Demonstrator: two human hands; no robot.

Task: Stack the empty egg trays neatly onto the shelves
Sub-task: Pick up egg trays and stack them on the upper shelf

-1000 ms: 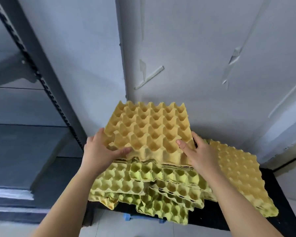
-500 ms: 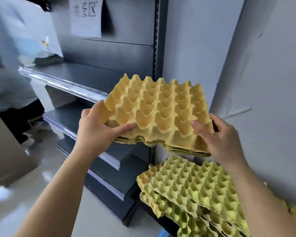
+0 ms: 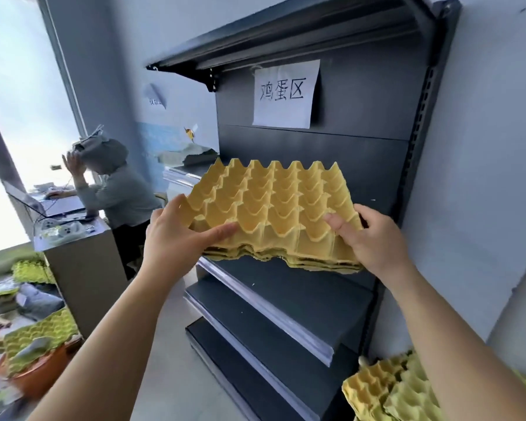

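My left hand point(image 3: 170, 235) and right hand point(image 3: 374, 238) each gripped an end of one thin stack of yellow egg trays point(image 3: 274, 205), thumbs on top; three dark shelves point(image 3: 286, 299) lay below them.

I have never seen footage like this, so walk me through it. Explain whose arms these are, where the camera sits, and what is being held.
There is no machine here. A person wears a wide-angle camera on the head, looking forward and down, so the arms you see are their own. The left hand and right hand each have a grip on one side of a small stack of yellow egg trays, thumbs on top. The stack is held in the air in front of dark metal shelves and does not rest on one yet. A paper sign hangs on the back panel. More trays lie at the lower right, and a second person sits at a desk on the left.
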